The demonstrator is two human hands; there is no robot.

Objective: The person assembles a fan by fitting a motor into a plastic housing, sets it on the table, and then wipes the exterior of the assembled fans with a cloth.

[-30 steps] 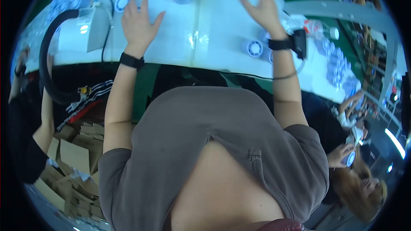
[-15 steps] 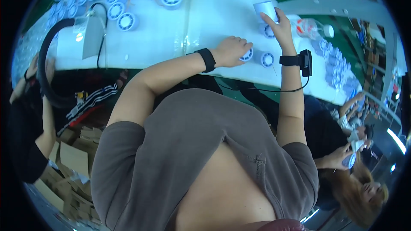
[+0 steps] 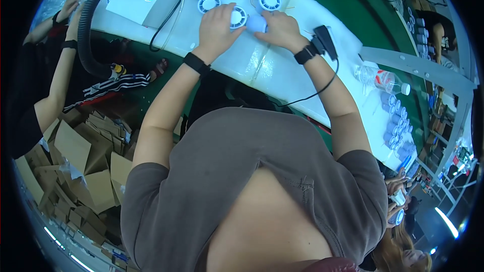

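Note:
Both my hands are side by side over the white table [image 3: 222, 63]. My left hand [image 3: 216, 30] has its fingers and thumb around a round white housing [image 3: 238, 17] with a ring of slots on top. Just right of it, my right hand [image 3: 283, 30] grips another round housing [image 3: 256, 23], whose smooth pale-blue side faces me. The two held pieces are close together; I cannot tell if they touch. A slotted housing [image 3: 269, 1] stands right behind my right fingers, and one more [image 3: 208, 4] stands beyond my left fingertips. Thin wires show between several of them.
At the left stands a white box-shaped machine [image 3: 141, 0] with a black hose [image 3: 83, 30] and cables. A clear bottle [image 3: 381, 79] lies by a grey metal frame [image 3: 403, 63] at the right, near more housings [image 3: 396, 121]. Another person's arms [image 3: 63, 65] reach in at the left. Cardboard [image 3: 75, 146] fills the lower left.
The view has turned to the right-hand table end less and the left more. Both hands have moved left along the table with the housings, and my right hand has lowered its piece to the tabletop.

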